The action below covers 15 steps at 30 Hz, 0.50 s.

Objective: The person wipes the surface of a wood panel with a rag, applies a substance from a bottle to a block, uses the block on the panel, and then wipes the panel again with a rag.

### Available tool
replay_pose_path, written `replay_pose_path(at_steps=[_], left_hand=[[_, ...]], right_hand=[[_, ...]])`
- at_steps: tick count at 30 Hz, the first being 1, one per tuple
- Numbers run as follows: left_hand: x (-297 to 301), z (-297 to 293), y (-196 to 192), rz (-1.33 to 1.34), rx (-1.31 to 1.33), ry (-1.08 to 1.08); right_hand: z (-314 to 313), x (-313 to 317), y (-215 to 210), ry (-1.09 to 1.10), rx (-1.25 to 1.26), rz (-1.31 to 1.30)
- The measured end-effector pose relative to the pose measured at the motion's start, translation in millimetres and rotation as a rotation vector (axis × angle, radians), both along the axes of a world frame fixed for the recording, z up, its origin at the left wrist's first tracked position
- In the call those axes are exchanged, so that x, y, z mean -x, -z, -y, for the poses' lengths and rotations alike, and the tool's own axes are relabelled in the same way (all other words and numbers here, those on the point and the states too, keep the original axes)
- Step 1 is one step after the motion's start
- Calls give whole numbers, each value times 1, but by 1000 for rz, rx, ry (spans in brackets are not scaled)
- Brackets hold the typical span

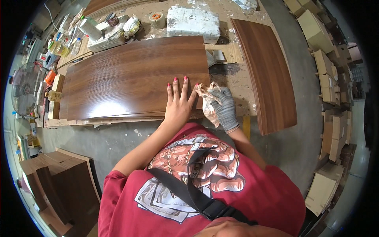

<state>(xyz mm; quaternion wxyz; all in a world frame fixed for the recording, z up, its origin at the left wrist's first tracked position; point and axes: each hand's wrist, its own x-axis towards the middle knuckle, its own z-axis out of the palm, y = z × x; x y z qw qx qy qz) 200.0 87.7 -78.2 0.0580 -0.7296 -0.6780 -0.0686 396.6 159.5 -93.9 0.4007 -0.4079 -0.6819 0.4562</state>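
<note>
A dark brown wood-grain board (130, 75) lies in front of me on the worktable, with light glaring off its near left part. My left hand (180, 102) is bare and rests flat on the board near its right end, fingers spread. On my right hand (226, 110) is a grey knit glove. Its fingers are closed round a crumpled, brown-stained rag (209, 103), held at the board's right edge close to my left thumb. The gloved fingertips are partly hidden by the rag.
More brown boards (266, 75) lie stacked at the table's right side. At the back stand a paint-spattered white block (193, 23), a round tub (157, 19) and several bottles. A fan (27, 89) stands far left, stacked panels (65, 189) lower left, and cardboard boxes (327, 79) along the right.
</note>
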Motion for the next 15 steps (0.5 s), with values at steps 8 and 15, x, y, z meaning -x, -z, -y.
replay_pose_path(at_steps=[8, 15], left_hand=[[7, 20, -2, 73, 32, 72], [3, 24, -4, 55, 31, 64]], right_hand=[[-25, 18, 21, -38, -32, -10], [-163, 80, 61, 31, 46, -123]])
